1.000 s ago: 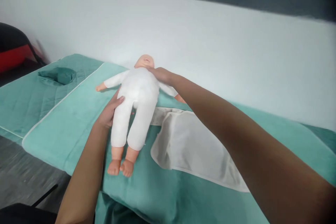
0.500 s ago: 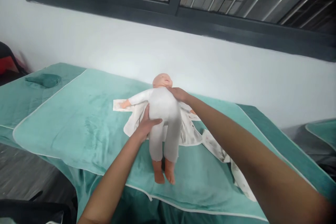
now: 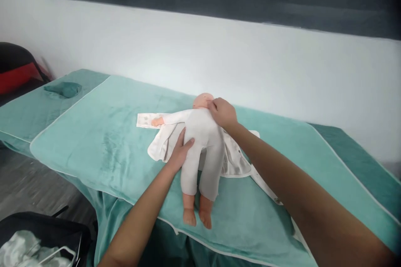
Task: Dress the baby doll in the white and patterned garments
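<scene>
A baby doll [image 3: 205, 131] in a white long-sleeved suit lies on its back, bare feet toward me. Its left-hand side in view is gripped at the hip by my left hand [image 3: 181, 150], the thumb across the front and the fingers along the flank. Closed at the doll's neck and chin is my right hand [image 3: 223, 112]; whatever its fingers pinch is hidden. Under the doll a pale printed baby jacket [image 3: 234, 160] is spread open, one sleeve beneath the doll's outstretched arm. My right forearm covers part of the jacket and the doll's other arm.
Green velvety cloth [image 3: 103, 133] with white piping covers the bed. A small green cushion [image 3: 64, 89] lies at the far left. Behind stands a white wall [image 3: 140, 46] below a dark window frame. A black chair [image 3: 19, 71] is at left; a dark container [image 3: 46, 225] holds pale cloth.
My right hand has gone from lying flat on the doll's upper chest to a closed grip by its chin. The left hand keeps its place at the hip. The view has tilted down.
</scene>
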A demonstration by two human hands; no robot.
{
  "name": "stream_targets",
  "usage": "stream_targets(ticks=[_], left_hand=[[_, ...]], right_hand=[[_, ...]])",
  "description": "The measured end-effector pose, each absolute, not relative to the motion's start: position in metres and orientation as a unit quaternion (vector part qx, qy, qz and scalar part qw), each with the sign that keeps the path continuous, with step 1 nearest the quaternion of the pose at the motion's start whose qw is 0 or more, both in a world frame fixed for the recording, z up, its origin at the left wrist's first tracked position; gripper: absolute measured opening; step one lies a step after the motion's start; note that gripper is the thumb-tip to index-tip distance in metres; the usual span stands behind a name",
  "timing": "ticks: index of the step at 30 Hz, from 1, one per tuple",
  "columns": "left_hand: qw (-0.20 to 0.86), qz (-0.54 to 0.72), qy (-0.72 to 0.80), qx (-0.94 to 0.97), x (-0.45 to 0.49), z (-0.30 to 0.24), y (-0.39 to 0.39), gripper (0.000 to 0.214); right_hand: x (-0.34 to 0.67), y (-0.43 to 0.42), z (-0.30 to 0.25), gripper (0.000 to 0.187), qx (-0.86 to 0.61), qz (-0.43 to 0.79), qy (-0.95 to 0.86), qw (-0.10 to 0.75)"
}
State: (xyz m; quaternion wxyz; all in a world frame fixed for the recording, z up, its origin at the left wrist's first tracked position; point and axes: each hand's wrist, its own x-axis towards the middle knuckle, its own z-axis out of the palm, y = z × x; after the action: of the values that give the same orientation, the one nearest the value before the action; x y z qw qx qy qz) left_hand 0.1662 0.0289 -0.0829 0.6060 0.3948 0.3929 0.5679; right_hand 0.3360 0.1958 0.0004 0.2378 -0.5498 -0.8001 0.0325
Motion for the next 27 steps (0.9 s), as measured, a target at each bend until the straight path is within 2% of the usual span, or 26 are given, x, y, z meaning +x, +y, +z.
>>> stream_targets(ticks=[3,5,9,13,16,21,24,27], left_hand=[[0.553,0.582,0.453,0.387,0.169,-0.082,0.027,0.067],[0.54,0.576,0.483,0.378,0.171,-0.083,0.027,0.067],[0.485,0.564,0.537,0.398,0.169,-0.089,0.024,0.062],[0.348,0.483,0.608,0.526,0.159,-0.084,0.017,0.051],[0.198,0.383,0.632,0.644,0.15,-0.07,0.019,0.042],[0.006,0.196,0.697,0.69,0.134,-0.055,0.054,0.032],[-0.02,0.164,0.728,0.665,0.114,-0.065,0.081,0.031],[0.029,0.262,0.739,0.619,0.09,-0.082,0.098,0.02]], right_hand=[[0.298,0.196,0.002,0.04,-0.47,0.044,-0.851,0.228],[0.27,0.197,-0.001,0.034,-0.403,0.067,-0.898,0.163],[0.228,0.198,-0.012,0.037,-0.334,0.059,-0.941,0.003],[0.215,0.196,-0.017,0.041,-0.351,0.079,-0.931,-0.059],[0.219,0.193,-0.016,0.041,-0.385,0.101,-0.916,-0.048],[0.23,0.189,-0.014,0.04,-0.42,0.076,-0.903,0.051],[0.238,0.188,-0.015,0.04,-0.428,0.09,-0.892,0.113],[0.245,0.186,-0.015,0.04,-0.422,0.107,-0.89,0.135]])
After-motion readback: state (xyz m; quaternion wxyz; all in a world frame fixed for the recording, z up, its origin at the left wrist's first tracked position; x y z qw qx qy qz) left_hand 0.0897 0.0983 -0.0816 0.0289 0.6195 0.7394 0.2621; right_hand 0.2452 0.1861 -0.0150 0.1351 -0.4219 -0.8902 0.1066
